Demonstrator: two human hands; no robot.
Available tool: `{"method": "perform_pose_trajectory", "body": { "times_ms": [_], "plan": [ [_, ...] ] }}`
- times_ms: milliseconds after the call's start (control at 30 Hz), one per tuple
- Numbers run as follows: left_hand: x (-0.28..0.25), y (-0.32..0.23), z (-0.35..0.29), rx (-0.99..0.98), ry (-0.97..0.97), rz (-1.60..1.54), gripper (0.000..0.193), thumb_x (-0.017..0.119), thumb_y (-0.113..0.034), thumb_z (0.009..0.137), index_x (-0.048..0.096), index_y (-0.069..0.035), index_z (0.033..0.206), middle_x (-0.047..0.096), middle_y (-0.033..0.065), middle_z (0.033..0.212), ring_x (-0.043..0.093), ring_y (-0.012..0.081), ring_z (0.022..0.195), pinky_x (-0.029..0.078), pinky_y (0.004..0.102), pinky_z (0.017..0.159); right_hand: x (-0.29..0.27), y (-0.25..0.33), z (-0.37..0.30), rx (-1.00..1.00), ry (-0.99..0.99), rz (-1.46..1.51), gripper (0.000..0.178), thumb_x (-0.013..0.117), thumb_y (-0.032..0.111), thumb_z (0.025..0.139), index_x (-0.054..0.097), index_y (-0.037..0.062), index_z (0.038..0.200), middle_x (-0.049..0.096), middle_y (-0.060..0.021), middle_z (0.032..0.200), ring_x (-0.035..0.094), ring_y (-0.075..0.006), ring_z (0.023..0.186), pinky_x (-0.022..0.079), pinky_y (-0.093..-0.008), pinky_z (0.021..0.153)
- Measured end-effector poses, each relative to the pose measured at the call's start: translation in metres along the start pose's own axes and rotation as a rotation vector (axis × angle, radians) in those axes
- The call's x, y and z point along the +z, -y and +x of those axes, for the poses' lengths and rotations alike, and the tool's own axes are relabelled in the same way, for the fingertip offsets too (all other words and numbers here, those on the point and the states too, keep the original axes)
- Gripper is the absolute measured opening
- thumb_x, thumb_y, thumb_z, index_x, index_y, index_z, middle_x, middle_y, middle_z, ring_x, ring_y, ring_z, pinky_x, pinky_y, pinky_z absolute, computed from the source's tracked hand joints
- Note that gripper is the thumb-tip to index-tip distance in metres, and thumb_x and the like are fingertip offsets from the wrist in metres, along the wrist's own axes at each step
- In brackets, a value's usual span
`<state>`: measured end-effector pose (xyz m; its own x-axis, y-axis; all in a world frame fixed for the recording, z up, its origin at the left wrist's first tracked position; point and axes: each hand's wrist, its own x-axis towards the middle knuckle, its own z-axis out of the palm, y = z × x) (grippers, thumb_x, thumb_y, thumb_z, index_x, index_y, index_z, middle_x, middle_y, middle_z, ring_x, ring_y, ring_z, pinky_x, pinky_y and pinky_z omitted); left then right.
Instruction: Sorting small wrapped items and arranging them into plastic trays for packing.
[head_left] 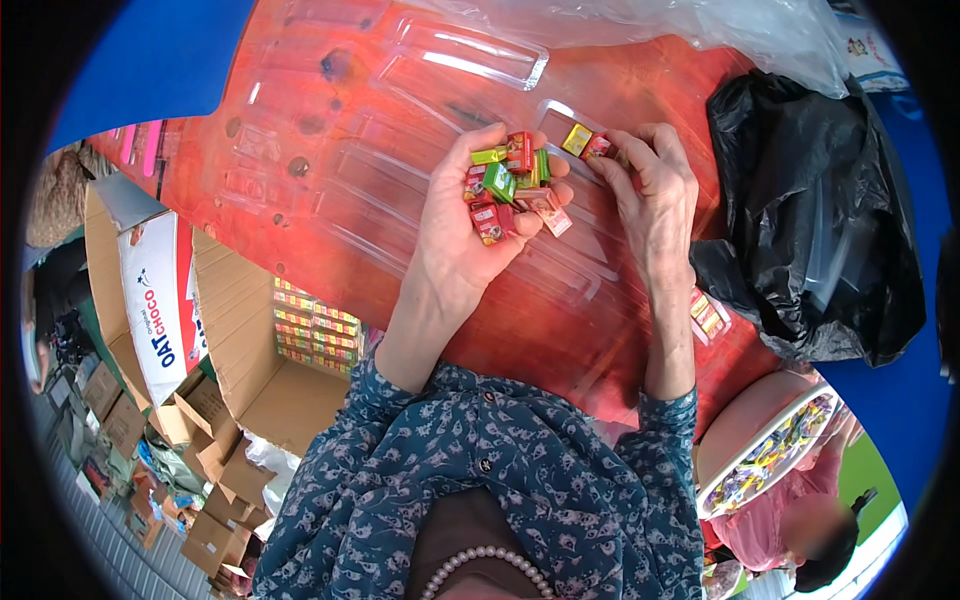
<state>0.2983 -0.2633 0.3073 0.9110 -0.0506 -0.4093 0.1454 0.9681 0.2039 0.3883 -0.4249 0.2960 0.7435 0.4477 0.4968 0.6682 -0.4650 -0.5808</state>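
Observation:
My left hand is cupped palm up around a heap of small, brightly wrapped boxes in red, green, yellow and pale orange. My right hand pinches a small red box at the far end of a narrow clear plastic tray. Beside that red box, a small yellow box lies in the tray. The fingertips of my right hand partly cover the red box.
Empty clear trays lie on the red table. A black plastic bag stands right, near a filled pack. An open carton at left holds packed boxes. Lower right are a tub of wrapped pieces and another person.

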Motion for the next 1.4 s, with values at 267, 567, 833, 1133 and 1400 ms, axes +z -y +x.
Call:
{"method": "perform_pose_trajectory", "body": {
  "times_ms": [267, 567, 833, 1133, 1400],
  "plan": [
    [-0.003, 0.001, 0.003, -0.003, 0.010, -0.005, 0.034, 0.055, -0.031, 0.087, 0.062, -0.001, 0.101, 0.066, 0.0201, 0.088, 0.066, 0.0340, 0.074, 0.047, 0.0262, 0.041, 0.005, -0.003, 0.002, -0.099, -0.048, -0.023, 0.016, 0.070, 0.003, 0.070, 0.065, -0.0002, 0.085, 0.054, -0.0128, 0.078, 0.053, -0.0301, 0.075, 0.045, -0.0393, 0.064],
    [0.000, 0.002, 0.003, 0.000, -0.010, -0.011, 0.034, 0.055, -0.032, 0.087, 0.062, -0.001, 0.100, 0.066, 0.0201, 0.087, 0.066, 0.0336, 0.074, 0.047, 0.0264, 0.042, 0.013, -0.003, -0.004, -0.093, -0.161, -0.060, 0.013, 0.071, 0.002, 0.069, 0.066, 0.0014, 0.081, 0.055, -0.0114, 0.075, 0.054, -0.0297, 0.073, 0.045, -0.0386, 0.063],
    [-0.003, 0.000, 0.004, 0.004, 0.014, -0.013, 0.035, 0.055, -0.032, 0.087, 0.062, 0.000, 0.101, 0.065, 0.0199, 0.087, 0.065, 0.0332, 0.075, 0.047, 0.0263, 0.042, 0.014, 0.007, -0.010, 0.001, -0.165, -0.172, 0.039, 0.078, 0.010, 0.065, 0.063, 0.0019, 0.100, 0.057, -0.0128, 0.090, 0.053, -0.0308, 0.081, 0.045, -0.0395, 0.070],
    [-0.004, 0.001, 0.003, 0.001, -0.019, -0.019, 0.035, 0.056, -0.032, 0.087, 0.062, 0.000, 0.101, 0.065, 0.0203, 0.087, 0.065, 0.0335, 0.075, 0.047, 0.0260, 0.043, 0.012, 0.005, -0.007, 0.079, -0.122, -0.100, 0.039, 0.075, 0.006, 0.066, 0.064, 0.0024, 0.103, 0.059, -0.0128, 0.092, 0.054, -0.0301, 0.084, 0.046, -0.0381, 0.074],
    [-0.003, 0.001, 0.004, -0.002, 0.005, -0.021, 0.036, 0.055, -0.032, 0.087, 0.062, 0.001, 0.100, 0.066, 0.0198, 0.087, 0.066, 0.0337, 0.075, 0.048, 0.0261, 0.042, 0.011, 0.007, -0.009, 0.110, -0.123, -0.063, 0.035, 0.072, 0.003, 0.068, 0.064, 0.0016, 0.102, 0.059, -0.0129, 0.091, 0.054, -0.0297, 0.084, 0.046, -0.0378, 0.075]
  ]
}}
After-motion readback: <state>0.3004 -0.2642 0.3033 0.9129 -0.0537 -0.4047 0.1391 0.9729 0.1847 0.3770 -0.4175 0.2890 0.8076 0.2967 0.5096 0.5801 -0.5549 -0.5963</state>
